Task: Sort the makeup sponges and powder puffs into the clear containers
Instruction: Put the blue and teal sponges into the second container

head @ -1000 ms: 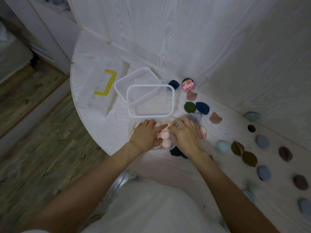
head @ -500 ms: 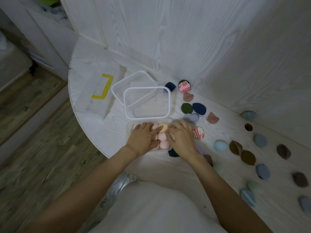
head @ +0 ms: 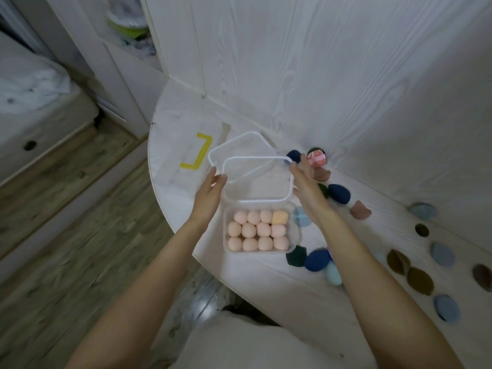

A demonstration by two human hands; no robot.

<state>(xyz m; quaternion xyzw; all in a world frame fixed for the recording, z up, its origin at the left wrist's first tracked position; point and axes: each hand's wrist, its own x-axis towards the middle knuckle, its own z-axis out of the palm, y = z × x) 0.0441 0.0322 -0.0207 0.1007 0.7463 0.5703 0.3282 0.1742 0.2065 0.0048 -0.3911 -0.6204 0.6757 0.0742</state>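
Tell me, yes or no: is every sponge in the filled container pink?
No: the container holds eleven pink sponges and one orange sponge in its far right corner.

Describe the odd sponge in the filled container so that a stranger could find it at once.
Start at the round white table and find the clear container near its front edge, packed with three rows of sponges. Look at the far row's right end: the orange sponge is the only one among pale pink neighbours.

pink sponges (head: 249,230): 11 | orange sponge (head: 280,217): 1 | filled container (head: 295,237): 1 | white-rimmed containers (head: 259,201): 2 | hands (head: 210,194): 2
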